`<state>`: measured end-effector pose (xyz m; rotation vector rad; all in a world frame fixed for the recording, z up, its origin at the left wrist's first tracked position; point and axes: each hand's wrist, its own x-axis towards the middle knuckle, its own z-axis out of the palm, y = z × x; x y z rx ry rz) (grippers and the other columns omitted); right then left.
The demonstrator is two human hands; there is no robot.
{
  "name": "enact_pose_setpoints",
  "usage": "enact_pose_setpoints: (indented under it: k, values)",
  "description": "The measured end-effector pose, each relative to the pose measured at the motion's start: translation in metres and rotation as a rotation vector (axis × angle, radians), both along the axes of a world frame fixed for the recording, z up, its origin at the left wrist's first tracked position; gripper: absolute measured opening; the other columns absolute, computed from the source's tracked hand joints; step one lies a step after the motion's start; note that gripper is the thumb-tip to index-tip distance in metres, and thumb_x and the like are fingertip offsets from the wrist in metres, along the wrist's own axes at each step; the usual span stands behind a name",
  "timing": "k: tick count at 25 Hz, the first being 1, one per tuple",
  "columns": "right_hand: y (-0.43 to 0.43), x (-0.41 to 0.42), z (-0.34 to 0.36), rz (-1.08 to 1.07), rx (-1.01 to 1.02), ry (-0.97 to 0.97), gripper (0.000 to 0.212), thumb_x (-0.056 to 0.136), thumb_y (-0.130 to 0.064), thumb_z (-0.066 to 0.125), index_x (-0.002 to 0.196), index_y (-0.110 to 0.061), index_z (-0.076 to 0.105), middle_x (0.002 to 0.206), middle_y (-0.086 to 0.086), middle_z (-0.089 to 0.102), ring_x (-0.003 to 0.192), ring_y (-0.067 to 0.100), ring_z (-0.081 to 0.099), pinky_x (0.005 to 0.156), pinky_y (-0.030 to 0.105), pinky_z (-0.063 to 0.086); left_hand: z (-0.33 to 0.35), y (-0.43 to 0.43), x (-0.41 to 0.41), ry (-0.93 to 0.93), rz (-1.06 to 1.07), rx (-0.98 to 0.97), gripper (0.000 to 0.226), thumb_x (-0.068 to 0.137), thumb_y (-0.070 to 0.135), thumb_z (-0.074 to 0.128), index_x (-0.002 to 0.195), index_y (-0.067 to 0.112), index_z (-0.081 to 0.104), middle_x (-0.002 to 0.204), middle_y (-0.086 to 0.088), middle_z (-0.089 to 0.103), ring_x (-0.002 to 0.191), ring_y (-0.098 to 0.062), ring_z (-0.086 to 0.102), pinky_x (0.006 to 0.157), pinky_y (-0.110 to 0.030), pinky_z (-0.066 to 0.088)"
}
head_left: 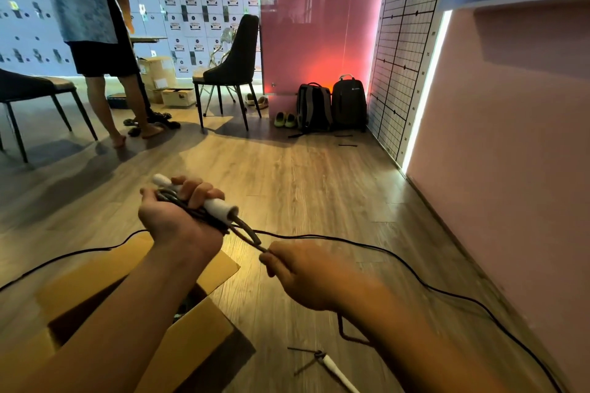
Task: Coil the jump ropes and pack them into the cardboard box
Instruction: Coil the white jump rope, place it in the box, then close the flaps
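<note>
left hand [178,210] and right hand [306,271] both closed on one jump rope [252,238], box open below

nearest the camera, a loose handle [335,368] lies on the wood floor [303,185] with a short run of cord beside it. it looks like the far end of the same rope, though the link is hidden behind the right forearm. the cardboard box [198,325] sits under the left forearm with its flaps folded out, probably placed there so a finished bundle can drop straight in. its inside is mostly in shadow, and i cannot tell what it holds.

above it, the right hand pinches the rope between thumb and curled fingers just beside the left hand. that keeps the strand taut so the next loop can be fed across. the left hand, palm up, has its fingers wrapped round a white handle [220,208] and the coil [204,217] of dark loops gathered against it. the handle seems to serve as the core that keeps the loops together. by my reading the coiling is partway done, and the packing of this rope has not begun.

a thin black line [415,274] trails over the floor past both hands; whether it is another rope or a cable is unclear.

further off, two backpacks [314,107] lean at the pink wall, a chair [233,64] stands near them, and a person [95,9] stands at the left.
</note>
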<state>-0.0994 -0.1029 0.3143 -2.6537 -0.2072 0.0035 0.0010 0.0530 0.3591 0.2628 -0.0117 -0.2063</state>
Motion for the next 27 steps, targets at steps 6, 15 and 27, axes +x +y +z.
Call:
enact_pose_setpoints:
  k: [6, 15, 27]
  values:
    - [0.014, -0.009, 0.005, 0.096, -0.061, 0.044, 0.039, 0.105, -0.044, 0.034, 0.111, -0.019, 0.063, 0.085, -0.001, 0.060, 0.074, 0.016, 0.057, 0.074, 0.038, 0.052, -0.019, 0.020, 0.029, 0.180, 0.256, 0.182, 0.052, 0.099, 0.063, 0.024, 0.076, 0.019, 0.041, 0.054, 0.007, 0.038, 0.042, -0.010, 0.033, 0.048, -0.018, 0.037]
    - [-0.001, -0.009, 0.025, 0.108, 0.098, -0.469, 0.043, 0.098, -0.049, 0.043, 0.102, -0.016, 0.070, 0.071, -0.014, 0.061, 0.055, 0.006, 0.055, 0.054, 0.023, 0.050, -0.052, 0.014, 0.038, -0.506, 0.082, 1.181, 0.060, 0.089, 0.074, 0.038, 0.079, 0.016, 0.051, 0.050, 0.001, 0.040, 0.040, -0.017, 0.035, 0.044, -0.031, 0.031]
    - [-0.069, -0.010, 0.033, -0.235, 0.207, -0.686, 0.053, 0.078, -0.067, 0.058, 0.086, -0.015, 0.070, 0.063, -0.007, 0.058, 0.054, 0.012, 0.052, 0.050, 0.035, 0.048, -0.025, -0.028, -0.029, -0.825, -0.758, 1.259, 0.056, 0.100, 0.061, 0.023, 0.084, 0.014, 0.048, 0.055, -0.003, 0.041, 0.042, -0.015, 0.037, 0.045, -0.026, 0.042]
